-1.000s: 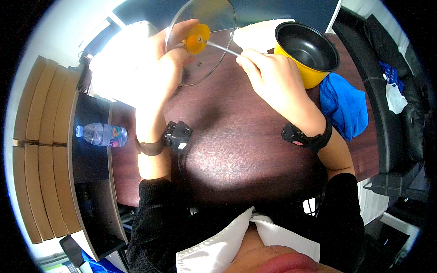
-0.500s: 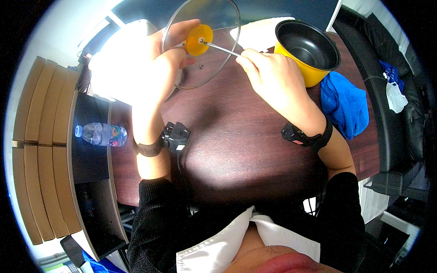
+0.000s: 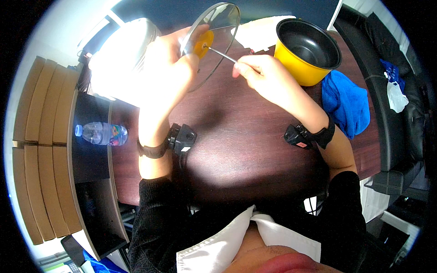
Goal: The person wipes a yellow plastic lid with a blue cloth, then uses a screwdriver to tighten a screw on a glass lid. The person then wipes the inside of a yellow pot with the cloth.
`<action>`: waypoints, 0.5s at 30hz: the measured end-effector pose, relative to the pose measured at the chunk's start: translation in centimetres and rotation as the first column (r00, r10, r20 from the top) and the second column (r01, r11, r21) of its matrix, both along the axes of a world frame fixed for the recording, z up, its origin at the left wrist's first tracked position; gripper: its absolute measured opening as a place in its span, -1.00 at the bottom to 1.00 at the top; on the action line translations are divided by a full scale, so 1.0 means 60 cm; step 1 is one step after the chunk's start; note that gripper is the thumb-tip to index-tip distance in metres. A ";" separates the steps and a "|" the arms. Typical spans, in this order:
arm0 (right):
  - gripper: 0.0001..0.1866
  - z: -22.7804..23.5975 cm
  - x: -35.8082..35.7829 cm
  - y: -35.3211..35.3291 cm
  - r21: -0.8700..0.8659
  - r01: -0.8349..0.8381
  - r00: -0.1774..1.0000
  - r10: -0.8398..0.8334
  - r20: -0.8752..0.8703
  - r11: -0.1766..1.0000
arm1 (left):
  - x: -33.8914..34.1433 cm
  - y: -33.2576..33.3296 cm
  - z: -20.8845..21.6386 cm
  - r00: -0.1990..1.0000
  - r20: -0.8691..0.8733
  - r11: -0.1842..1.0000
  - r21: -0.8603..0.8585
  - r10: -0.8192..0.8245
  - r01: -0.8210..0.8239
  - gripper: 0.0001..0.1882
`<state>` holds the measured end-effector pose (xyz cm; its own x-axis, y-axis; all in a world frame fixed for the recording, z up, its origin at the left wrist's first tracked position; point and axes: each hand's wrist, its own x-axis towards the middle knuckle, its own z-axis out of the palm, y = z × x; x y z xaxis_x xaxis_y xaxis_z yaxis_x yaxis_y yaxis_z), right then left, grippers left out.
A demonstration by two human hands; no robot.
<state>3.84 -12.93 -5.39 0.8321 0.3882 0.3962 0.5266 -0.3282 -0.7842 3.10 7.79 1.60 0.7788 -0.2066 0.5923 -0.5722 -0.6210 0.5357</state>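
Note:
My left hand [image 3: 170, 68], washed out by bright light, grips a glass pot lid [image 3: 221, 22] by its yellow knob [image 3: 204, 44]. The lid is tilted nearly on edge, its rim facing right. In my right hand [image 3: 268, 75] is a screwdriver, its handle hidden by the closed fingers. The thin metal shaft of the screwdriver [image 3: 221, 53] points left, and its tip meets the middle of the knob. Both hands are above the far part of the dark wooden table [image 3: 246, 136].
A yellow pot [image 3: 298, 68] with a black inside stands at far right, beside a blue cloth [image 3: 345, 104]. White paper or cloth [image 3: 255, 34] lies behind. A white rounded appliance [image 3: 120, 54] is far left; a plastic bottle [image 3: 102, 133] lies left. A black sofa [image 3: 387, 113] borders the right.
The lid has turned from facing me more openly to a steeper, edge-on tilt. My left hand has shifted slightly right, and the screwdriver tip is still at the knob.

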 end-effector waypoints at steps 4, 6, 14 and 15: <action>-0.65 0.033 -0.016 0.003 0.432 -0.158 0.638 0.425 -0.641 0.888 | -0.001 0.008 0.003 0.998 -0.043 0.999 -0.039 -0.039 0.037 -0.53; -0.64 0.034 -0.015 0.004 0.591 -0.127 0.498 0.567 -0.656 0.797 | -0.004 0.011 0.006 0.999 -0.034 0.999 -0.012 -0.039 0.038 -0.44; -0.69 0.025 -0.015 0.009 -0.154 0.298 0.898 -0.221 0.381 0.942 | -0.009 0.052 0.031 0.985 -0.171 0.999 -0.021 0.023 -0.027 -0.38; -0.68 0.032 -0.018 0.007 -0.180 0.317 0.889 -0.226 0.399 0.931 | -0.003 0.055 0.028 0.983 -0.186 0.996 -0.090 0.011 -0.028 -0.38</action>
<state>2.79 -12.48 -3.50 0.7313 0.2873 0.6186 0.6236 -0.6490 -0.4358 2.94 11.07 3.30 0.8798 -0.1422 0.4536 -0.4465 -0.5744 0.6861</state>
